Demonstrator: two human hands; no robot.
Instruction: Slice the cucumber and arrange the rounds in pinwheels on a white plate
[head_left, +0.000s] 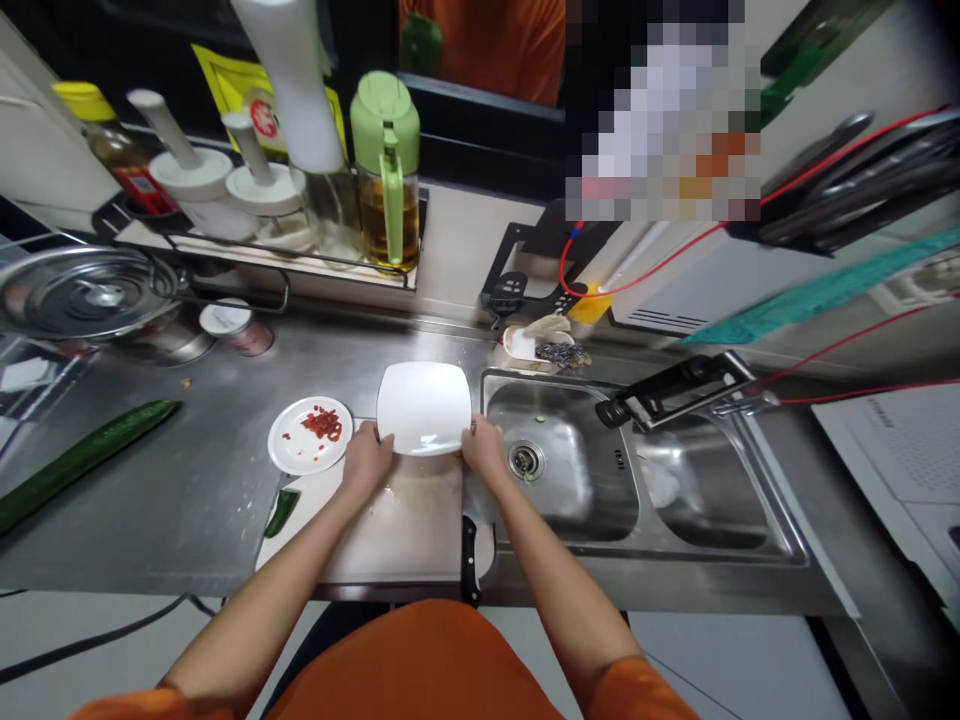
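Note:
Both of my hands grip a white square plate [424,405] over the far part of the cutting board [405,535]. My left hand [367,460] is closed on its left side, and my right hand [482,446] is closed on its right side. Left of the plate, a round white plate [298,451] carries chopped red pieces. A short green cucumber piece [281,512] lies by the board's left side. The black-handled knife [470,560] rests along the board's right edge.
A double sink [559,510] with a black faucet [652,390] is on the right. A long cucumber [82,460] lies at the left. Behind are a small tin [236,327], a lidded pot [161,335] and a rack [292,262] of bottles. A sponge holder [529,348] stands behind the sink.

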